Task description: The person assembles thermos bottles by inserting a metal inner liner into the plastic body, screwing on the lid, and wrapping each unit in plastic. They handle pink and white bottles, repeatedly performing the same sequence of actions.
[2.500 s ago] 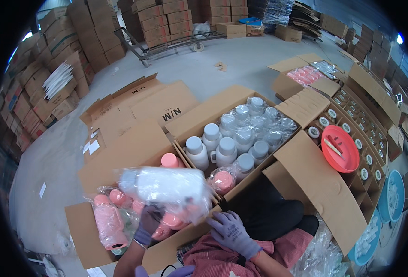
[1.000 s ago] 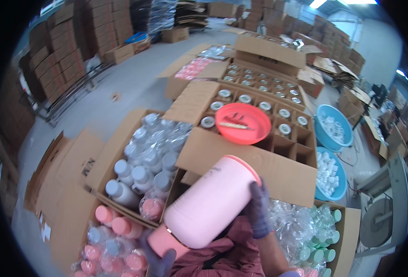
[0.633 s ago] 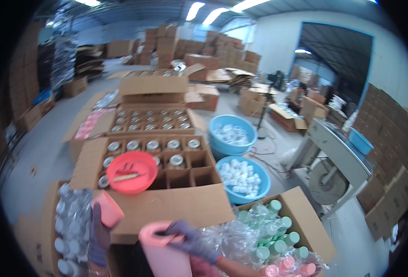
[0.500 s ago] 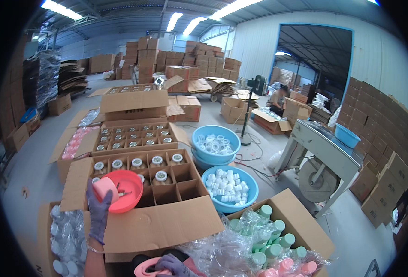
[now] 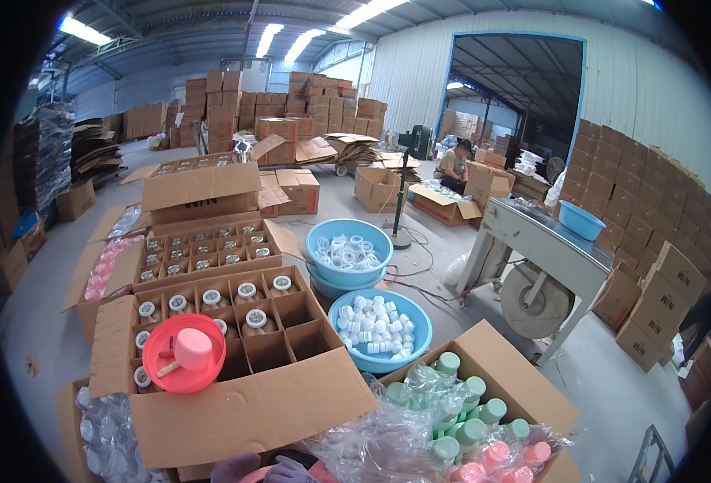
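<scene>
At the lower edge my left hand and my right hand, both in purple gloves, are close together and partly cut off. My right hand is closed on a pink round-edged piece, of which little shows. My left hand is beside that piece; its fingers are mostly hidden. Ahead of them, a red basin rests on a divided carton. Inside the basin lie a pink cup and a small tool with a pale handle. Lidded jars fill several carton cells.
Right of the carton, a blue basin holds white caps; stacked blue basins hold clear rings. Nearer, a box contains green- and pink-capped bottles in plastic. A grey machine table stands farther right. A person sits at the back.
My left hand has let go of the pink cup, leaving it in the red basin, and has drawn back beside my right hand. The whole view has shifted slightly.
</scene>
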`<move>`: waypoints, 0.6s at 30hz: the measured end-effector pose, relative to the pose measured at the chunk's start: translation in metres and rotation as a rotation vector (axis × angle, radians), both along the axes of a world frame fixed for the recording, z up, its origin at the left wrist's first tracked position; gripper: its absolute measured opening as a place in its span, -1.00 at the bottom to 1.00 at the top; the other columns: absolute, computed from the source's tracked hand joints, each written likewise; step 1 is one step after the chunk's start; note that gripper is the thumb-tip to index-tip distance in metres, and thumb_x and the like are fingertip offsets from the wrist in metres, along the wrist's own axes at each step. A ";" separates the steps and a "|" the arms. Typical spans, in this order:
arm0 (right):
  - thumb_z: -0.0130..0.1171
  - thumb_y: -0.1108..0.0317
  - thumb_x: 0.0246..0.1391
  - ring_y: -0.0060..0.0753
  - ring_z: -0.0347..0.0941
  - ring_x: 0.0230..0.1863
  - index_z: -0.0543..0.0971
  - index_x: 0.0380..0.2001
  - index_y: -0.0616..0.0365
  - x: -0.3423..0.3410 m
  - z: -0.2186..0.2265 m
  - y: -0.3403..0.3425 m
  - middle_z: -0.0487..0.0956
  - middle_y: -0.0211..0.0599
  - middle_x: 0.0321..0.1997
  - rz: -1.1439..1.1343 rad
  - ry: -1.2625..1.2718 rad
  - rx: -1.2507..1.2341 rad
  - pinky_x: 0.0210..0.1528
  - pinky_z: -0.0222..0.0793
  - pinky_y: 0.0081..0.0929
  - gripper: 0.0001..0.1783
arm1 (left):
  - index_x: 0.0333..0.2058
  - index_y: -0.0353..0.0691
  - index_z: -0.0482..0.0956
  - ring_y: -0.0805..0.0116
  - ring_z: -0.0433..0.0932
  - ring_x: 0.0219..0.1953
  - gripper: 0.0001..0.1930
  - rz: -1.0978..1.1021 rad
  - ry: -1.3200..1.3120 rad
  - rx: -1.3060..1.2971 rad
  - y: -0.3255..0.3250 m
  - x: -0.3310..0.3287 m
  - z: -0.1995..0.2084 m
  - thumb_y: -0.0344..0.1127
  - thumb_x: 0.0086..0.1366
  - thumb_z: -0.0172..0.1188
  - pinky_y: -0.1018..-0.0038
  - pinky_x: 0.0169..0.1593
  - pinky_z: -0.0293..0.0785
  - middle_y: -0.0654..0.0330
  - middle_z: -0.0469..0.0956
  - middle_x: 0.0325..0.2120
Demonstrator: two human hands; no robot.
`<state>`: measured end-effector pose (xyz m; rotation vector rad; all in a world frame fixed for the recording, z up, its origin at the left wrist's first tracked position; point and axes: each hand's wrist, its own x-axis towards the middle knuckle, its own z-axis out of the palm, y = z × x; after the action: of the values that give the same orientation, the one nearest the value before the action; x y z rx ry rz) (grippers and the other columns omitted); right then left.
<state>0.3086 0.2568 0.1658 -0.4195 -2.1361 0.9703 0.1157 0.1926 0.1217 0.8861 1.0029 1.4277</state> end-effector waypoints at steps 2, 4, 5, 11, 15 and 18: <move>0.38 0.08 -0.02 -0.12 0.35 -0.01 0.57 -0.26 0.06 0.010 -0.009 0.011 0.48 -0.22 -0.10 0.134 -0.149 -0.173 0.11 0.22 -0.16 -0.64 | 0.13 -0.50 0.45 0.12 0.52 0.11 -0.45 -0.005 0.037 0.033 -0.001 0.005 0.005 -0.06 0.45 -0.01 0.28 0.24 0.40 -0.08 0.53 0.08; 0.20 0.26 0.18 -0.18 0.31 0.12 0.55 -0.22 0.14 0.017 -0.058 0.036 0.40 -0.15 0.04 0.309 0.170 -0.021 0.18 0.21 -0.24 -0.80 | 0.12 -0.50 0.46 0.13 0.52 0.10 -0.46 0.039 0.128 0.025 -0.009 0.009 0.012 -0.06 0.46 -0.01 0.27 0.24 0.41 -0.08 0.53 0.07; 0.17 0.27 0.22 -0.20 0.28 0.22 0.56 -0.20 0.14 0.028 -0.066 0.043 0.38 -0.14 0.12 0.383 0.090 -0.413 0.28 0.18 -0.24 -0.81 | 0.12 -0.50 0.46 0.13 0.53 0.09 -0.47 0.110 0.195 -0.003 -0.022 0.010 0.016 -0.07 0.47 -0.01 0.26 0.23 0.42 -0.08 0.54 0.07; 0.22 0.25 0.19 -0.24 0.31 0.22 0.55 -0.07 0.17 0.018 -0.007 0.048 0.44 -0.20 0.06 0.365 -0.121 -0.362 0.32 0.16 -0.29 -0.69 | 0.12 -0.47 0.46 0.06 0.53 0.09 -0.53 0.075 0.299 0.114 -0.018 -0.013 -0.064 -0.15 0.50 -0.10 0.21 0.26 0.40 -0.03 0.57 0.03; 0.30 0.23 0.11 -0.21 0.35 0.20 0.54 -0.02 0.18 0.049 -0.022 0.074 0.48 -0.18 0.04 0.326 -0.216 -0.326 0.31 0.20 -0.28 -0.60 | 0.20 -0.43 0.39 0.20 0.46 0.16 -0.54 0.213 0.723 0.257 -0.042 -0.002 -0.008 -0.22 0.50 -0.16 0.26 0.28 0.35 -0.05 0.46 0.15; 0.27 0.19 0.18 -0.22 0.38 0.17 0.51 0.04 0.21 0.050 -0.029 0.092 0.50 -0.20 0.05 0.177 -0.230 -0.180 0.28 0.23 -0.32 -0.56 | 0.16 -0.43 0.44 0.15 0.44 0.20 -0.45 0.346 -0.278 0.136 -0.052 -0.023 -0.036 -0.06 0.51 -0.24 0.24 0.29 0.31 -0.06 0.48 0.14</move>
<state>0.3588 0.3486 0.1367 -0.4533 -2.3311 1.2742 0.0922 0.1403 0.0862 0.6042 0.8818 1.8727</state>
